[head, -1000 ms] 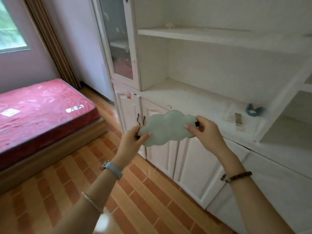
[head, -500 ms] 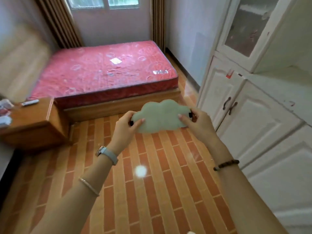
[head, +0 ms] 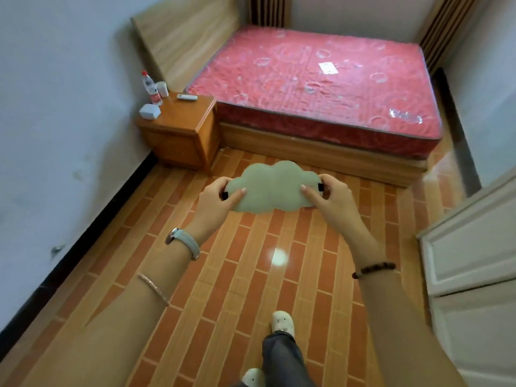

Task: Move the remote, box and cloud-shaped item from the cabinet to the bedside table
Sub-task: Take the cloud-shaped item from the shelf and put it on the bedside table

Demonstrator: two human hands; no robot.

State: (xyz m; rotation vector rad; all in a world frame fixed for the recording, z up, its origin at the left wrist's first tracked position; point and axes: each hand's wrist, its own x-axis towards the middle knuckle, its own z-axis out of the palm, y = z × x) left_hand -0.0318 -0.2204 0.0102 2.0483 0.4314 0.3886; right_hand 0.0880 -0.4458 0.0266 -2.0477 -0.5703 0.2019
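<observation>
I hold a pale green cloud-shaped item (head: pixel 272 188) flat in front of me above the tiled floor. My left hand (head: pixel 216 203) grips its left end and my right hand (head: pixel 332 196) grips its right end, each by a small black tab. Ahead on the left stands the wooden bedside table (head: pixel 184 121). A white remote (head: pixel 187 97) lies near the table's far edge, and a white box (head: pixel 150 111) sits at its left corner.
A water bottle (head: pixel 150 88) and a white cup (head: pixel 162 88) stand at the back of the table. A bed with a red mattress (head: pixel 321 79) fills the far side. White cabinet doors (head: pixel 472 261) are at my right. Orange floor tiles (head: pixel 237 275) lie between.
The view has swung left, away from the cabinet, and the whole bedside table and bed have come into sight ahead. Both hands still hold the cloud-shaped item the same way.
</observation>
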